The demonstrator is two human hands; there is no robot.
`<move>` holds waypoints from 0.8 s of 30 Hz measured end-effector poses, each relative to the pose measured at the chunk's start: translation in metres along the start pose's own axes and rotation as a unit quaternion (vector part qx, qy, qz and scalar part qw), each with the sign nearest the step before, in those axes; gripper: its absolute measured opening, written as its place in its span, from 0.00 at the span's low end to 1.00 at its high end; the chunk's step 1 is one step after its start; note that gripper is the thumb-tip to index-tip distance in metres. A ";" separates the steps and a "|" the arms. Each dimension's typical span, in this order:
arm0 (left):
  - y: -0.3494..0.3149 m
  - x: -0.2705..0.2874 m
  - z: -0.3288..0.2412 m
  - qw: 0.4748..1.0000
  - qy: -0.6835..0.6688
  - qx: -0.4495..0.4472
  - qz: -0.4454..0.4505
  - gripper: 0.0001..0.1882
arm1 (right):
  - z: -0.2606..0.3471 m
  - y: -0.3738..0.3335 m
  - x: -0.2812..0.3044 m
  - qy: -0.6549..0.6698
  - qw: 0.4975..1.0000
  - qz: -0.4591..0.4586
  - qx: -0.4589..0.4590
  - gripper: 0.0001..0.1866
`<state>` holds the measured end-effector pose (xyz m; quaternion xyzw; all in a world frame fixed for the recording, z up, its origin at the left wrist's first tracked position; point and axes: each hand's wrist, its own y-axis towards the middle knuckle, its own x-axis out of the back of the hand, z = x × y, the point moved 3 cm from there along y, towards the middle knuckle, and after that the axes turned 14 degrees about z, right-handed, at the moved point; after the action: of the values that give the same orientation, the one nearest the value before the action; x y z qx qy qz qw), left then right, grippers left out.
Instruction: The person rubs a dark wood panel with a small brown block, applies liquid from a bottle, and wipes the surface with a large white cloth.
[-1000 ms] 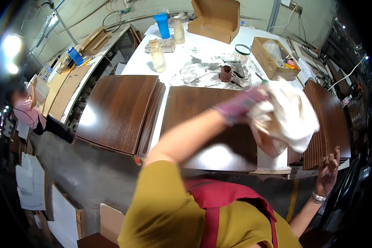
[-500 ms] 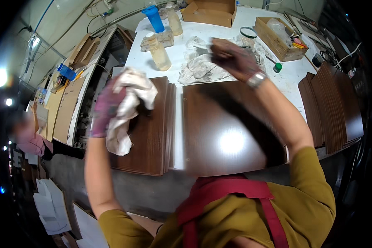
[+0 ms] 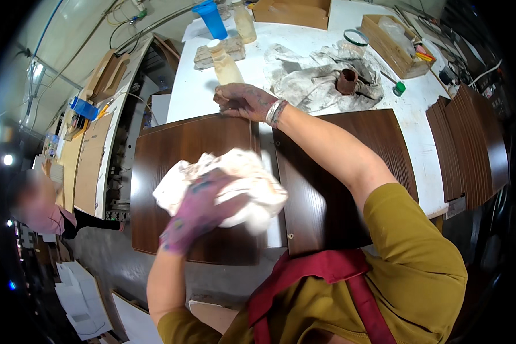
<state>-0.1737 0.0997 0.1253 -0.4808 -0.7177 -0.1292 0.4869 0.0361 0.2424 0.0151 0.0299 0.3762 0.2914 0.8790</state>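
My left hand [image 3: 203, 206], in a stained purple glove, presses a crumpled white rag [image 3: 235, 178] against the top of a dark brown wood-grain panel [image 3: 155, 183]. The rag and fingers are slightly blurred. At this panel's far edge is my right hand [image 3: 246, 103], in a stained glove, its fingers curled. Whatever may be inside that grip is hidden. Just beyond it a bottle of pale liquid [image 3: 226, 70] stands partly covered by the hand. A second dark brown panel [image 3: 350, 183] lies to the right, under my right forearm.
Behind the panels, a small brown cup [image 3: 346, 82] rests on a stained cloth [image 3: 304, 86]. Around it are a green-capped tool [image 3: 399, 89], a wooden box [image 3: 387, 49], a blue jug [image 3: 210, 20] and a cardboard box [image 3: 292, 12]. Several panels [image 3: 470, 149] lean at right. Another person [image 3: 46, 200] is far left.
My left hand has swung the rag rightward and down onto the left panel. My right hand has moved left from above the stained cloth to the panel's far edge, uncovering the brown cup.
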 end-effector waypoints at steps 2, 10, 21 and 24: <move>-0.027 0.024 0.010 0.989 -0.118 0.048 -0.079 0.21 | -0.001 0.001 0.001 0.004 1.000 0.016 0.010 0.15; 0.070 -0.031 0.045 0.958 0.181 -0.058 -0.217 0.27 | -0.008 0.007 0.000 -0.030 0.989 0.120 0.083 0.11; -0.006 -0.022 0.006 0.995 0.063 -0.005 0.075 0.25 | -0.010 0.001 -0.010 -0.036 0.997 -0.067 -0.003 0.16; -0.002 0.013 0.010 0.995 0.092 0.022 -0.026 0.24 | -0.014 0.003 -0.005 -0.026 0.998 -0.056 0.006 0.17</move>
<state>-0.1815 0.1128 0.1316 -0.4368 -0.6848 -0.1698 0.5581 0.0225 0.2400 0.0089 0.0213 0.3559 0.2389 0.9032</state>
